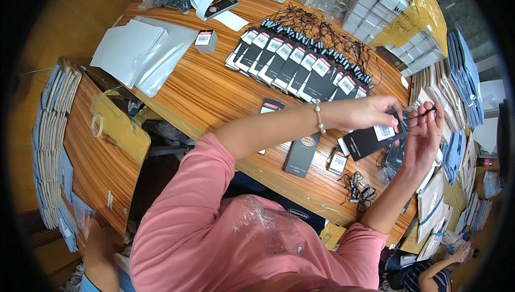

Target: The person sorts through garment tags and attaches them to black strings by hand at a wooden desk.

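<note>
Wooden worktable (204,96) fills the head view, its grain running toward the far stacks of small white boxes (375,10) and a yellow bag (418,18). Flat grey pouches (137,50) lie at the far left of the top, with one small labelled box (206,40) just beside them. A long overlapping row of black hang tags (300,66) with white stickers crosses the middle, black strings (322,31) tangled along its far edge. Nearer the person, a single black card (301,155) lies flat, and a small heap of string fasteners (360,187) sits close to the table edge.

Left hand (370,112), a bead bracelet (318,117) at the wrist, pinches the upper edge of a black hang tag (370,139) between thumb and fingertips; the tag is held in the air above the table's right part. Right hand (426,136) is raised beside it, fingers loosely curled, thumb and forefinger pinching a thin black string (421,112) at the tag's top
</note>
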`<state>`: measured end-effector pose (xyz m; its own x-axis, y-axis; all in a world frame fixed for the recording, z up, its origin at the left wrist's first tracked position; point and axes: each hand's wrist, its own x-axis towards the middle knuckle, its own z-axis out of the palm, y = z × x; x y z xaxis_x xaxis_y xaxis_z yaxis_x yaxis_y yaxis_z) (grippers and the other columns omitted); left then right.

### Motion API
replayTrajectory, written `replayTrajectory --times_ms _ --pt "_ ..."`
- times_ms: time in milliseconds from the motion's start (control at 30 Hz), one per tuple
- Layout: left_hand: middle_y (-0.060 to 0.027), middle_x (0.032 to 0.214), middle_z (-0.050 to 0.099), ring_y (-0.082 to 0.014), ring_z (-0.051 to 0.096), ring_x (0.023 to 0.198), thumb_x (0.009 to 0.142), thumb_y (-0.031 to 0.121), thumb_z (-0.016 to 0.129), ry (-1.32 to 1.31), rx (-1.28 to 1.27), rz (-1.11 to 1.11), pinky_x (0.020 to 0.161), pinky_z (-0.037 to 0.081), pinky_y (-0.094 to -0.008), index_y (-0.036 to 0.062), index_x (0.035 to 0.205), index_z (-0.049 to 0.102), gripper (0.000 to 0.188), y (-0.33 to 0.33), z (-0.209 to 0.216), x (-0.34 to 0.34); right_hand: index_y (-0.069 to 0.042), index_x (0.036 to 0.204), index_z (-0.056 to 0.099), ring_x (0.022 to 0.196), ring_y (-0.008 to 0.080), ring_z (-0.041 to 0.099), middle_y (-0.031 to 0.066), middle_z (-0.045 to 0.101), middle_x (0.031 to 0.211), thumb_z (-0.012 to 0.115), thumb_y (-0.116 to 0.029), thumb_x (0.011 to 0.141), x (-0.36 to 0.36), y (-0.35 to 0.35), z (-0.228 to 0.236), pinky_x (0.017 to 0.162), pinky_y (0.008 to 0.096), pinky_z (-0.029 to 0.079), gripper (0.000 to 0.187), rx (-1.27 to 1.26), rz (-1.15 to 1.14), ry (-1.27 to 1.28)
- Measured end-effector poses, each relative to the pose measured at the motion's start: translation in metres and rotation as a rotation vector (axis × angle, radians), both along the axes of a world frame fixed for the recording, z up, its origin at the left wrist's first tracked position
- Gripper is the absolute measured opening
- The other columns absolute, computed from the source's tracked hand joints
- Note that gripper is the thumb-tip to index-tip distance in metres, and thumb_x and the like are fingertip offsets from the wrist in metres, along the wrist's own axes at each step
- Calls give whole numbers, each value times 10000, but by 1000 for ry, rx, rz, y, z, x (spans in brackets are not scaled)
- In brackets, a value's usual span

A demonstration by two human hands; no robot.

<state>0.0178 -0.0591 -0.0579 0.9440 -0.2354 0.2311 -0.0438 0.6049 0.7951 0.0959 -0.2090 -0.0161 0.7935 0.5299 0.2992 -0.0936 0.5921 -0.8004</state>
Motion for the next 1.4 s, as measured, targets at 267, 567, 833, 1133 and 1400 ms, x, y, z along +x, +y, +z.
replayTrajectory --times_ms 267,567,833,1133,1400 --pt "-50 902 604 -87 565 852 828 65 563 -271 430 447 759 446 -214 22 990 537 170 58 -7 23 51 1079 468 929 247 597 186 585 1011 551 -49 824 20 66 0 821 333 495 285 -245 -162 -165" --pt "10 710 601 -17 489 579 716 92 703 111 896 591 495 355 -160 29 935 566 265 112 -38 35 40 1018 513 806 186 635 147 620 904 535 11 813 73 132 -48 649 241 542 208 -450 17 -90" --pt "-4 731 601 -45 491 572 707 127 712 163 859 492 502 376 -174 28 939 575 287 112 -47 36 3 1027 531 862 138 616 88 625 947 544 -45 825 71 131 -49 697 228 496 208 -527 28 -159" --pt "-80 894 585 -276 490 883 645 292 725 -128 1637 895 795 394 -348 102 856 681 288 104 -52 32 0 982 543 847 138 616 87 626 928 530 -16 808 88 146 -73 667 235 484 176 -613 64 -135" --pt "-74 928 565 -277 463 929 638 349 719 -112 1686 844 833 387 -352 160 862 697 294 103 -55 32 -10 936 579 765 127 611 63 631 859 554 -24 784 117 160 -96 586 234 458 155 -723 81 -129"
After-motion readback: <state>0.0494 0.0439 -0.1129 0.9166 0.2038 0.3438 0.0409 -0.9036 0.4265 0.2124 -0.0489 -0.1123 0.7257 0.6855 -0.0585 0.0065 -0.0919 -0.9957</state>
